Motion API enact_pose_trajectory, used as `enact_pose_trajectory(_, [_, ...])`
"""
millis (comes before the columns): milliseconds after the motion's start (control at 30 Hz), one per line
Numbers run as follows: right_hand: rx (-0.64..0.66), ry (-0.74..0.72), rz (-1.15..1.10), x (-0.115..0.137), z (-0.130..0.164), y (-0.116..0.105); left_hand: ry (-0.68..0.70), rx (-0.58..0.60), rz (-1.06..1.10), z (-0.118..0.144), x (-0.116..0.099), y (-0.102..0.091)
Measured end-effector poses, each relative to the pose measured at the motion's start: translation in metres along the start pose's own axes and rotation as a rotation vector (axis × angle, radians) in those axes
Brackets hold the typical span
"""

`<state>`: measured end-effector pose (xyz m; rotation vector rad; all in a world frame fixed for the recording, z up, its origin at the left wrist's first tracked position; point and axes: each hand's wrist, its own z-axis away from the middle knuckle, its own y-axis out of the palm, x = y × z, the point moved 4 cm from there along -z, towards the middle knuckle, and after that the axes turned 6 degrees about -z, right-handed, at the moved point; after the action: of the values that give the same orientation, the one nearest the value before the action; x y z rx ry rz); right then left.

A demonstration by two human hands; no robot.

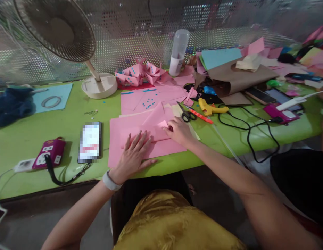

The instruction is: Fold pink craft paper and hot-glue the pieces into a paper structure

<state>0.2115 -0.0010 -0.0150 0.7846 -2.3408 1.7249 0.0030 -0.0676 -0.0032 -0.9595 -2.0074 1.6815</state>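
Note:
A partly folded sheet of pink paper (157,133) lies on larger flat pink sheets (115,139) at the front of the green table. My left hand (135,151) presses flat on the folded sheet, fingers spread, with its thumb over the table edge. My right hand (178,130) pinches the folded paper's right end between curled fingers. Just beyond that hand are black-handled scissors (188,116) and an orange-red cutter (201,115). Behind the paper, a pink sheet with blue dots (138,99) lies near a cluster of folded pink paper shapes (138,73).
A fan (99,86) stands at the back left. A phone (90,142) and a purple power strip (49,152) lie left. To the right are a yellow glue gun (210,107) with a looping black cable, brown paper (237,76) and another purple power strip (281,113). A bottle (178,52) stands behind.

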Motion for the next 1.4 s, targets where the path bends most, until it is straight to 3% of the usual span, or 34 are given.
enact_pose_trajectory(133, [-0.088, 0.022, -0.171, 0.000, 0.002, -0.013, -0.019, 0.012, 0.022, 0.001, 0.004, 0.002])
enact_pose_trajectory(233, [-0.109, -0.161, -0.243, 0.013, 0.010, -0.030, -0.020, 0.034, 0.027, 0.002, 0.004, 0.002])
enact_pose_trajectory(333, [0.146, -0.456, -0.208, 0.031, 0.023, -0.030, -0.019, 0.045, 0.050, 0.000, 0.003, 0.002])
enact_pose_trajectory(400, [0.303, -0.541, -0.155, 0.034, 0.032, -0.022, -0.022, 0.047, 0.058, 0.000, 0.003, 0.002])
enact_pose_trajectory(567, [0.396, -0.491, -0.089, 0.025, 0.037, -0.003, -0.065, 0.061, 0.015, 0.007, 0.015, -0.002])
enact_pose_trajectory(767, [0.414, -0.486, -0.045, 0.024, 0.036, -0.002, -0.170, 0.186, -0.043, 0.033, 0.050, -0.016])
enact_pose_trajectory(900, [0.405, -0.491, -0.041, 0.023, 0.037, -0.001, -0.188, 0.233, -0.008, 0.040, 0.062, -0.023])
enact_pose_trajectory(1167, [0.414, -0.511, -0.038, 0.022, 0.039, 0.001, -0.240, 0.257, 0.107, 0.042, 0.072, -0.023])
enact_pose_trajectory(1300, [0.408, -0.514, -0.040, 0.022, 0.039, 0.001, -0.197, 0.263, 0.021, 0.043, 0.070, -0.021])
enact_pose_trajectory(1400, [0.406, -0.514, -0.038, 0.022, 0.038, 0.001, -0.202, 0.203, -0.084, 0.040, 0.060, -0.023])
